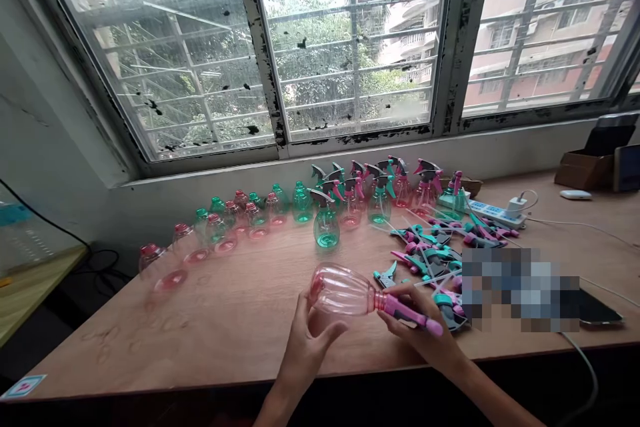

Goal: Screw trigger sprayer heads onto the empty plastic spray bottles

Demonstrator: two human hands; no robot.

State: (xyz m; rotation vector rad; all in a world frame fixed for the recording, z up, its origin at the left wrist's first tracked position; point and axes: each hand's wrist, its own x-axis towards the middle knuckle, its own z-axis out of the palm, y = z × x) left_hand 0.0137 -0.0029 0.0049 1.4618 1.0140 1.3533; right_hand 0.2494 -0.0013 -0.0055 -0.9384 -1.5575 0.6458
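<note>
I hold a clear pink spray bottle [343, 290] on its side just above the wooden table [240, 320]. My left hand [310, 340] cups the bottle's body from below, fingers curled round it. My right hand [417, 327] grips the pink and grey spray head [407, 310] at the bottle's neck. A loose pile of pink and teal spray heads [435, 250] lies just beyond my right hand.
Several open pink and teal bottles [235, 217] stand in rows at the left. Several bottles with spray heads fitted [373, 190] stand by the window sill. A white power strip [495, 213], a phone [595, 310] and a cardboard box [585, 170] lie to the right.
</note>
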